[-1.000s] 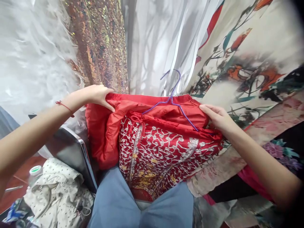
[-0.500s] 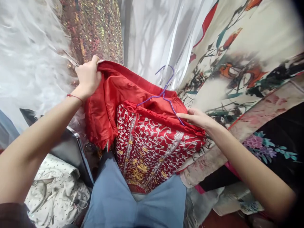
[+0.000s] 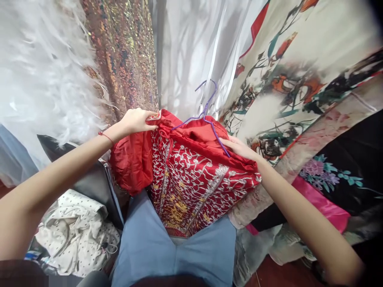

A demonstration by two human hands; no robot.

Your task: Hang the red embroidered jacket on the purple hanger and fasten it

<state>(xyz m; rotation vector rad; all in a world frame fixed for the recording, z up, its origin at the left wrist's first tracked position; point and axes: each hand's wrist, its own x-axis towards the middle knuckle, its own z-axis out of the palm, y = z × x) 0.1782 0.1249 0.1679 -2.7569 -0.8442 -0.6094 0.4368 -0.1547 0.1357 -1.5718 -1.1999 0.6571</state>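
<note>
I've got the red embroidered garment [image 3: 194,175] draped over my lap, on the blue jeans [image 3: 167,251], and it fills the middle of my view. The face is a glossy red satin, thick with silver scrollwork stitching, and gold motifs gather toward the lower end nearest me. Its plain red lining [image 3: 131,159] spills out on the garment's left side in soft, shiny, crumpled folds.

My left hand [image 3: 136,119] is closed on the garment's top left corner, thumb and fingers pinching the embroidered edge. My right hand [image 3: 239,147] lies flat and open on the top right edge, fingers stretched along the fabric beside the purple wire hanger [image 3: 206,115]. The thin hanger sits in the top opening of the garment, its hook curling up above it.

Behind the garment hang other fabrics: a fluffy white feathered piece [image 3: 44,71] to the upper left, a bronze sequined cloth [image 3: 125,52] just above my left hand, a sheer white drape [image 3: 185,48] straight above, and a smooth cream floral-print cloth [image 3: 299,79] to the right. Below left of the garment lies a rumpled white dotted cloth [image 3: 77,227].
</note>
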